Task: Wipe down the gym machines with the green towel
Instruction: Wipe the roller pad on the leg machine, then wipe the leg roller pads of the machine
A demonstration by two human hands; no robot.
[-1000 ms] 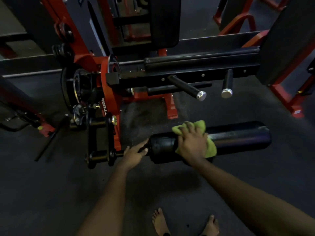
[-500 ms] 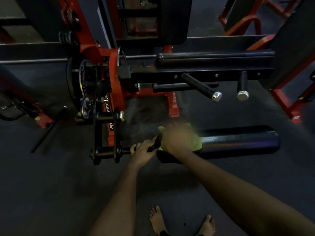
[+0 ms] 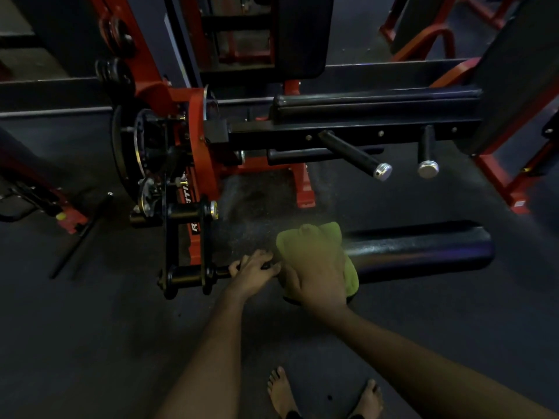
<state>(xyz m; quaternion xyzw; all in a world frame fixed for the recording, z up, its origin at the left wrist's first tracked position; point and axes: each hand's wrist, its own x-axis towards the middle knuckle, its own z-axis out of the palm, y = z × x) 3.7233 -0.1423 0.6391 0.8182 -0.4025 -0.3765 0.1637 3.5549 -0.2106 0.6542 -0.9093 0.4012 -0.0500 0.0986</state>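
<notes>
left hand (image 3: 252,272): clenched round the thin black bar (image 3: 187,275) that sticks out of the roller's left end, fingers curled over the top of it, just beside the towel.
right hand (image 3: 317,267): lying on top of the green towel, palm down, smeared with motion. one fingertip pokes past the cloth's far edge. i can't tell from here whether it grasps the cloth or only presses it flat.
green towel (image 3: 351,278): draped over the left end of the roller pad, under the right hand, with a fold hanging down the near side by the wrist.
roller pad (image 3: 423,252): long, black, lying crosswise low over the floor. its right stretch is bare and faintly shiny.
machine (image 3: 202,146): red frame and black arm behind the roller, with a round black plate on its left side.
handles (image 3: 382,170): two short black pegs with chrome caps, pointing this way from the arm above the roller.
back pad (image 3: 302,34): black, upright, at the top behind the arm.
bare feet (image 3: 281,391): two, at the bottom edge, on the dark speckled floor (image 3: 90,343).
</notes>
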